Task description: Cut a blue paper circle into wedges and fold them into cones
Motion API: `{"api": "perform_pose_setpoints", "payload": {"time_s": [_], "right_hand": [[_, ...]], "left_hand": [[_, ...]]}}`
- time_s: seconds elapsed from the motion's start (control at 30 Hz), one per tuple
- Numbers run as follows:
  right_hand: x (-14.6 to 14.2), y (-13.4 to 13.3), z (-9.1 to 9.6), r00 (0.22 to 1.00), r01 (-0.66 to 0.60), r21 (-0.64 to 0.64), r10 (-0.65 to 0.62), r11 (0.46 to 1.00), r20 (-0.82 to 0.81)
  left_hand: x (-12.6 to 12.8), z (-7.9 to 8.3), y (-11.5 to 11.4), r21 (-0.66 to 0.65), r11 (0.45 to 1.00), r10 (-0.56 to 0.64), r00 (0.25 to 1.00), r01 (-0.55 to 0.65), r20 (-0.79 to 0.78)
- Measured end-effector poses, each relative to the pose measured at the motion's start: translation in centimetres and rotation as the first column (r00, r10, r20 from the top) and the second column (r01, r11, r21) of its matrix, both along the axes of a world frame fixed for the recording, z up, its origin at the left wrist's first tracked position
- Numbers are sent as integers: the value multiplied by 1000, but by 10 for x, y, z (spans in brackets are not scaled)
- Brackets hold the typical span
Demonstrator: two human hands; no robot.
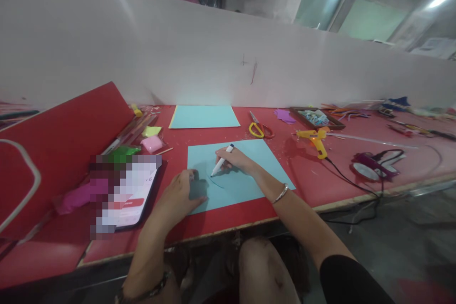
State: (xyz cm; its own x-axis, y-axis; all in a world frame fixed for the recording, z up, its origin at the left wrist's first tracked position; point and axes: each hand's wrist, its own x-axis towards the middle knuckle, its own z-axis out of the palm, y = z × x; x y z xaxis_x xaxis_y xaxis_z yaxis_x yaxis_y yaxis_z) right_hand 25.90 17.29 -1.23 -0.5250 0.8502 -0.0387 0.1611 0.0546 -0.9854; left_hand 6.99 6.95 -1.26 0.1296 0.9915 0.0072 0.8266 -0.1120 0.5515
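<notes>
A light blue sheet of paper (263,171) lies at the front of the red table, with a short curved line drawn on it. My right hand (235,158) grips a white marker (220,164), its tip down at the upper end of that curve. At the sheet's left edge rests my left hand (185,190), thumb and fingers apart and nothing held. Left of this hand is a phone (138,199) with a lit screen, partly blurred out.
Behind the sheet are more blue paper (204,117) and scissors (261,130). A yellow glue gun (315,140) with its cord lies right, near a purple-and-white device (374,166) and a tray (320,118). Clay packs (152,143) and a red board (71,152) are left.
</notes>
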Motion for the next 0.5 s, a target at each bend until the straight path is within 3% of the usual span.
{"api": "perform_pose_setpoints", "payload": {"time_s": [0.3,0.5], "right_hand": [[-3,0,3,999,-20,17,19,1000,42],[-7,-1,1,998,58,63,-58,996,8]], "left_hand": [[-1,-3,0,9,1000,-13,1000,13,-16],[-1,-4,1,21,1000,-15,1000,16,-16]]}}
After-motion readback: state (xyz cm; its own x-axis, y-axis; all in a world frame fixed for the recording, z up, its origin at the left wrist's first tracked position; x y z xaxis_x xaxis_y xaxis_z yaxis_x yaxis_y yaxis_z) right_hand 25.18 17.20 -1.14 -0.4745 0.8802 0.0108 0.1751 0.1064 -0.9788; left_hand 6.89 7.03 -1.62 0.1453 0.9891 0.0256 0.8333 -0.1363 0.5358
